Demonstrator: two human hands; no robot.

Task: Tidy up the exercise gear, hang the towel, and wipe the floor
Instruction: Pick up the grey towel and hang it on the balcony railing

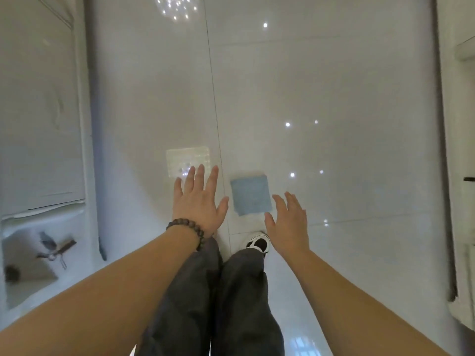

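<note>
A small folded blue cloth (251, 195) lies flat on the glossy white tiled floor (334, 98), just ahead of my feet. My left hand (198, 201), with a bead bracelet on its wrist, is stretched out with straight spread fingers to the left of the cloth and holds nothing. My right hand (289, 222) hovers at the cloth's lower right corner, fingers straight, also holding nothing. Neither hand touches the cloth.
A white cabinet and a low white ledge with a cushion (38, 253) line the left side. A dark door frame (444, 150) runs down the right. My grey trousers and one black-and-white shoe (258, 244) are below the cloth. Ceiling lights reflect off the tiles.
</note>
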